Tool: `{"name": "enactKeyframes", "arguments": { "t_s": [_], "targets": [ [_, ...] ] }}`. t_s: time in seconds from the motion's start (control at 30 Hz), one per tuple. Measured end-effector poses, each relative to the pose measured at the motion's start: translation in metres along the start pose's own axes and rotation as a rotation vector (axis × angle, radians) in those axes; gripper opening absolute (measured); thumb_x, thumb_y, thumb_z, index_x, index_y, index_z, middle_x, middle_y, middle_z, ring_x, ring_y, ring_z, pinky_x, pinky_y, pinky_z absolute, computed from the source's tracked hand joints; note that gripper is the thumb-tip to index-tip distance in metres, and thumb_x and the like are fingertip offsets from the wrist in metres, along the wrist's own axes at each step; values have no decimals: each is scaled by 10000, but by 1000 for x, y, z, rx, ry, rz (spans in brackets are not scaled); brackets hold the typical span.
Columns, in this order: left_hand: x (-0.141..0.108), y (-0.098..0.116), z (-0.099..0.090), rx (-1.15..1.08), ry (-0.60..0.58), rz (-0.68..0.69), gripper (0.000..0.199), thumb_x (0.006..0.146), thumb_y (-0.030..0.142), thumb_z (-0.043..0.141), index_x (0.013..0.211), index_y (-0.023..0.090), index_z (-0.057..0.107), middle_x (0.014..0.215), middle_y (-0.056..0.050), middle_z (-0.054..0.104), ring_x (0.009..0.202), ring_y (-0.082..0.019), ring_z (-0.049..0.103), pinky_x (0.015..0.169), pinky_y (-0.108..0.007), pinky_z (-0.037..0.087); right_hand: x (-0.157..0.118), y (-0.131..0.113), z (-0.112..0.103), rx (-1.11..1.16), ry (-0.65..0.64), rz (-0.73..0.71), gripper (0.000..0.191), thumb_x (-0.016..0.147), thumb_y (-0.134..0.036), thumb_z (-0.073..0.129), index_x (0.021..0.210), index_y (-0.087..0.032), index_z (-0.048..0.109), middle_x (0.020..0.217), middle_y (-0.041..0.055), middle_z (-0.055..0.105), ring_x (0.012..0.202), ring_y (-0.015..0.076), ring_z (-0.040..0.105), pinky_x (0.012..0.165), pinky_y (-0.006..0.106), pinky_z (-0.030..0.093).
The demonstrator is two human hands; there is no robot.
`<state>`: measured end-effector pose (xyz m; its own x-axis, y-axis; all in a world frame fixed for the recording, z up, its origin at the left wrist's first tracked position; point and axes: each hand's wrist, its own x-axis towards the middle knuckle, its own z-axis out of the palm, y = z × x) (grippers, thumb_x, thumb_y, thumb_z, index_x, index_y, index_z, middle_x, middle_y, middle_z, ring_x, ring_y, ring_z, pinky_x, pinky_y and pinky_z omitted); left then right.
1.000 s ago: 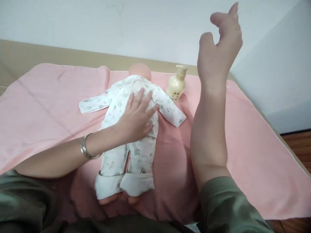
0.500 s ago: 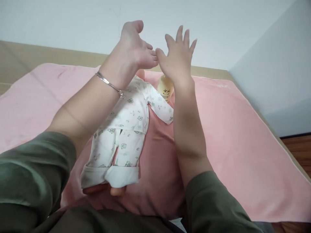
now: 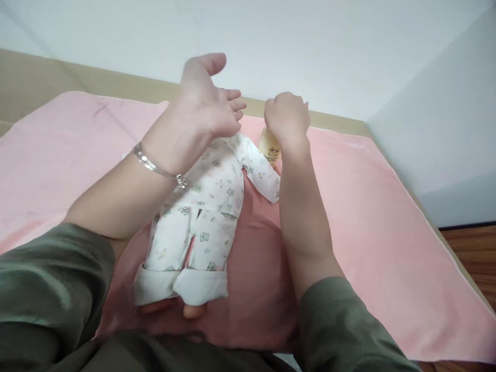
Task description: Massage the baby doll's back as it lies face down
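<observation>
My left hand hangs over the upper end of a doll, thumb raised and fingers apart, with nothing in it. The doll lies on its back in white printed pyjamas with rolled cuffs; my left hand and forearm hide its head and one arm. My right hand has its fingers curled downward, knuckles toward me. Just below it is a bottle of pale yellow liquid with a printed face, its top hidden by that hand. Whether the fingers touch the bottle or hold anything is hidden.
A pink blanket lies under the doll and bottle, on a beige surface. A white wall rises behind it and another stands at the right. Brown wood flooring shows at the right edge.
My right hand has lowered toward the bottle, and its spread fingers have curled in. My left hand has dropped a little and drawn left, away from the right hand, staying open.
</observation>
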<state>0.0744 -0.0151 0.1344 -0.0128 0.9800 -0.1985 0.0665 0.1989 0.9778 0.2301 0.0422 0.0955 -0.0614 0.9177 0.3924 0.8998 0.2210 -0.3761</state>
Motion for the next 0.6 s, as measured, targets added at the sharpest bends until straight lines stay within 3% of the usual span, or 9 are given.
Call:
{"name": "enactKeyframes", "arguments": {
  "t_s": [0.07, 0.13, 0.23, 0.3, 0.4, 0.47, 0.53, 0.57, 0.6],
  "targets": [
    [-31, 11, -18, -170, 25, -16, 649, 991, 446, 50, 1029, 147, 624, 1367, -144, 663, 1460, -228, 538, 1161, -426, 550, -2, -2, -2, -20, 0, 30, 336, 979, -277, 388, 880, -181, 695, 1077, 154, 762, 1203, 316, 662, 1194, 570, 397],
    [-53, 17, -41, -177, 18, 44, 733, 992, 410, -41, 1276, 86, 552, 1498, -157, 560, 1502, -225, 482, 1192, -432, 510, -3, -5, -3, -42, -20, 70, 359, 971, -275, 373, 912, -162, 708, 1095, 174, 753, 1205, 337, 667, 1121, 556, 467],
    [-70, 19, -80, -194, 5, 142, 808, 975, 311, -169, 1499, 10, 366, 1467, -150, 560, 1486, -207, 484, 1146, -499, 462, -3, -9, -5, -69, -27, 106, 417, 980, -282, 330, 959, -136, 721, 1115, 195, 744, 1168, 348, 691, 1030, 530, 528],
    [-72, 16, -104, -278, -21, 193, 813, 992, 359, -142, 1496, 28, 403, 1369, -108, 640, 1451, -194, 520, 1093, -512, 469, -1, -10, -4, -88, -21, 126, 428, 986, -281, 326, 979, -136, 728, 1120, 199, 743, 1153, 341, 700, 1008, 514, 542],
    [-68, 10, -128, -351, -94, 243, 808, 1027, 508, -36, 1356, 132, 599, 1324, -49, 713, 1405, -157, 578, 1119, -415, 503, 3, -10, -2, -105, -26, 182, 389, 969, -267, 369, 979, -144, 738, 1101, 198, 745, 1140, 344, 704, 980, 501, 554],
    [-63, 7, -134, -369, -121, 232, 806, 1030, 484, -53, 1424, 95, 533, 1323, -53, 709, 1374, -127, 597, 1116, -381, 481, 5, -10, -1, -109, -30, 224, 347, 944, -249, 410, 964, -148, 742, 1087, 197, 745, 1125, 345, 708, 964, 484, 555],
    [-57, 5, -137, -389, -138, 203, 763, 1005, 363, -105, 1546, 5, 297, 1322, -66, 672, 1367, -102, 573, 1067, -424, 439, 6, -10, 0, -108, -17, 252, 317, 918, -228, 436, 943, -149, 742, 1071, 196, 749, 1096, 336, 718, 957, 468, 550],
    [-52, 4, -139, -307, -102, 221, 743, 986, 295, -109, 1555, -12, 255, 1311, -69, 665, 1352, -101, 572, 1033, -444, 436, 6, -10, 0, -103, -5, 252, 312, 908, -220, 437, 933, -149, 740, 1063, 196, 754, 1081, 327, 723, 954, 461, 545],
    [-46, 3, -143, -157, -17, 276, 745, 971, 258, -85, 1532, -9, 325, 1280, -72, 677, 1327, -121, 590, 999, -467, 443, 6, -10, 0, -96, 6, 247, 316, 905, -217, 430, 921, -151, 738, 1053, 197, 759, 1069, 314, 728, 952, 447, 540]
  ]
}}
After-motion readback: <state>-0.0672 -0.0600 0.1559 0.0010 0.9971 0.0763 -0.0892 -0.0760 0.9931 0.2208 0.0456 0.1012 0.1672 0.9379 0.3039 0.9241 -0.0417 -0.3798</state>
